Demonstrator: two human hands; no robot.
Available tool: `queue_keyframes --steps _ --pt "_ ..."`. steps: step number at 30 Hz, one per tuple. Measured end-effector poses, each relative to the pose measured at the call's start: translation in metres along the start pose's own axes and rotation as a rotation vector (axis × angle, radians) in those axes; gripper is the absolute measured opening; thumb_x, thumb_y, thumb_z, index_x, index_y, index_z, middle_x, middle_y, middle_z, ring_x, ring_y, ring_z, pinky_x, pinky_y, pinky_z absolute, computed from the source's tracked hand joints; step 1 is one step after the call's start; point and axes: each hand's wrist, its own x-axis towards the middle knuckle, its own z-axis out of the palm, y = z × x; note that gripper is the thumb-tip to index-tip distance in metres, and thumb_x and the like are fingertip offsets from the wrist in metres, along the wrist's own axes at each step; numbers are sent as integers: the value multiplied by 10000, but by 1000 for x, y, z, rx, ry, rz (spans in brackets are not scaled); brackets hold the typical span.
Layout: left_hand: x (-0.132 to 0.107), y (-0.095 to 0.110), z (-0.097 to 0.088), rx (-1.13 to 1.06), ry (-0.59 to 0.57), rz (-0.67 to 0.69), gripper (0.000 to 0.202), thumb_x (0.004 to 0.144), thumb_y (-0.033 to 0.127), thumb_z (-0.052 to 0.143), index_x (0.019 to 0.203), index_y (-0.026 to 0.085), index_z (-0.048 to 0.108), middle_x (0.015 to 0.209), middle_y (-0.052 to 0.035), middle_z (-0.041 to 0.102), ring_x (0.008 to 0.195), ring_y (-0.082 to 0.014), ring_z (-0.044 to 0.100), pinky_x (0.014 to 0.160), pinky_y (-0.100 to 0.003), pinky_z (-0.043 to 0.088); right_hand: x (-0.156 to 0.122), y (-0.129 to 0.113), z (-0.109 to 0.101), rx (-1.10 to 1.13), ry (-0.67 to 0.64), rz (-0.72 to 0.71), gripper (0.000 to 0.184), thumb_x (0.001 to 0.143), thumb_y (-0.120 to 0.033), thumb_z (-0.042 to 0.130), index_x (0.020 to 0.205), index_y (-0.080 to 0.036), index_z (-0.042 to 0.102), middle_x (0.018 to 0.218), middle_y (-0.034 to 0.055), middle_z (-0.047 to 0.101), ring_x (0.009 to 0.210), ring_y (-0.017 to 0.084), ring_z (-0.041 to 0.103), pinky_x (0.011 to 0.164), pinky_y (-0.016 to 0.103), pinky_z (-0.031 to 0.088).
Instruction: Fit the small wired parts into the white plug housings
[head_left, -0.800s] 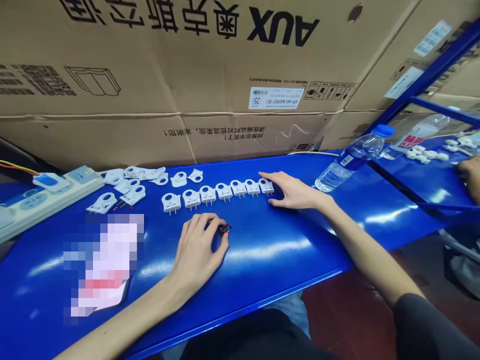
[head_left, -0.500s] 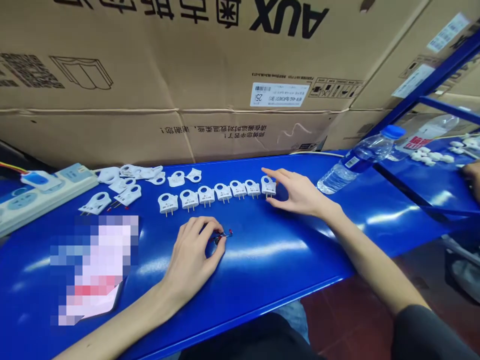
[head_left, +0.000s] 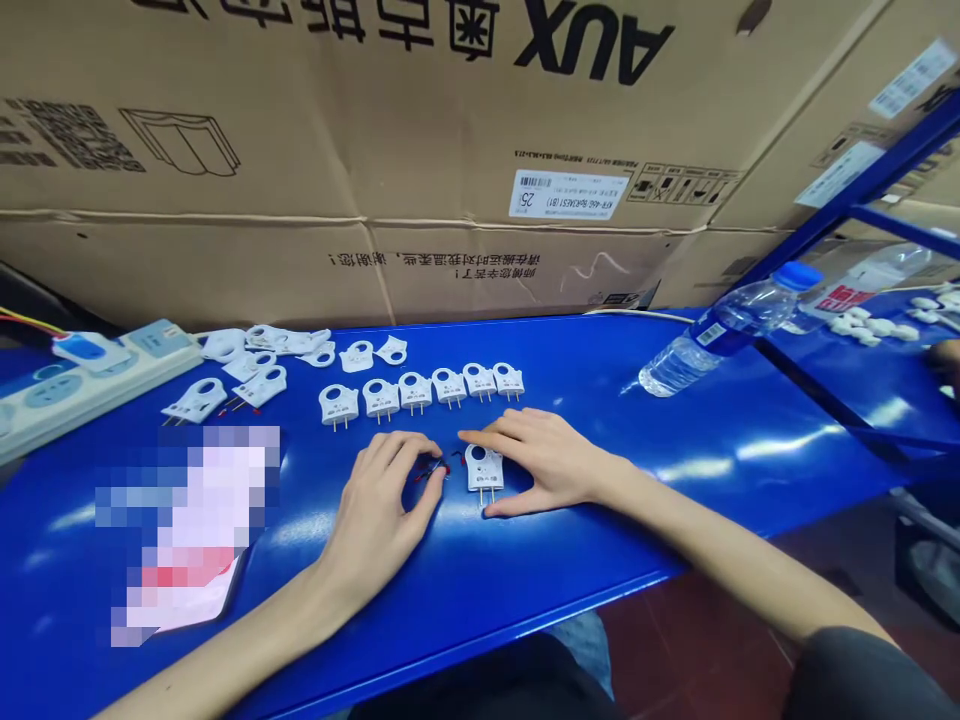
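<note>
My left hand (head_left: 386, 505) rests on the blue table (head_left: 570, 560) with thumb and fingers pinched on a small red and black wired part (head_left: 435, 470). My right hand (head_left: 536, 470) lies just right of it and holds a white plug (head_left: 483, 470) between forefinger and thumb, prongs pointing toward me. Behind both hands a row of several white plugs (head_left: 420, 392) stands in line. More white plug halves (head_left: 262, 365) lie in a loose heap at the back left.
A large cardboard box (head_left: 375, 150) walls off the back of the table. A power strip (head_left: 82, 385) lies at the far left, a blurred flat item (head_left: 184, 530) left of my left hand, a water bottle (head_left: 720, 330) on its side at right. Another person's hand (head_left: 949, 355) shows at far right.
My right hand took the rightmost plug from the row and brought it down and left, next to my left hand. My left hand stayed in place on the small wired part.
</note>
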Motion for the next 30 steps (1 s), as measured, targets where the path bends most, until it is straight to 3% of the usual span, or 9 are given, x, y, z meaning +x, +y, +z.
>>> queue_keyframes --steps 6,9,11,16,20,23,26,30 --pt "-3 1 3 114 -52 60 363 1021 408 481 1311 236 616 1297 -86 636 1229 -324 588 1041 -542 500 0 4 -4 -33 -9 13 875 904 -761 572 1560 -194 449 1239 138 693 1063 298 648 928 439 519" --pt "-4 -1 8 186 -54 168 505 971 485 578 1413 240 568 1381 -120 598 1309 -356 553 1144 -621 412 0 6 -5 -56 9 2 866 907 -747 586 1551 -183 454 1249 141 684 1075 294 641 932 438 517" --pt "-4 -2 10 187 -47 201 466 980 464 581 1396 253 579 1393 -114 592 1336 -339 540 1193 -628 352 -1 7 -5 -73 20 -14 863 901 -734 614 1536 -170 465 1258 144 681 1074 289 640 925 431 518" --pt "0 -5 8 131 -23 147 239 1020 363 526 1189 257 657 1301 -86 635 1256 -297 582 1109 -567 435 -2 7 -4 -97 13 -32 830 906 -703 639 1524 -176 471 1271 141 674 1079 281 635 921 424 510" --pt "1 -4 7 101 -20 166 176 1008 335 540 1100 248 662 1262 -81 648 1226 -289 592 1081 -546 445 -2 6 -5 -91 4 -41 846 891 -721 640 1515 -174 477 1245 129 673 1046 265 635 893 406 505" --pt "1 -3 8 77 -14 169 187 1008 339 549 1134 249 653 1246 -78 655 1211 -286 596 1058 -526 462 -1 6 -4 -81 2 -53 849 882 -721 653 1514 -182 476 1227 123 676 1016 254 633 873 388 497" --pt "2 -2 9 82 6 187 238 1007 340 558 1210 248 642 1245 -84 658 1195 -283 604 1073 -546 455 -1 7 -3 -72 18 -67 854 881 -716 659 1518 -179 470 1201 127 682 996 251 632 860 380 494" --pt "4 0 10 113 14 243 162 992 298 577 1094 258 696 1247 -75 662 1222 -283 599 1155 -610 380 0 6 -2 -74 23 -65 862 870 -731 658 1503 -170 489 1182 118 684 970 248 637 833 382 500"
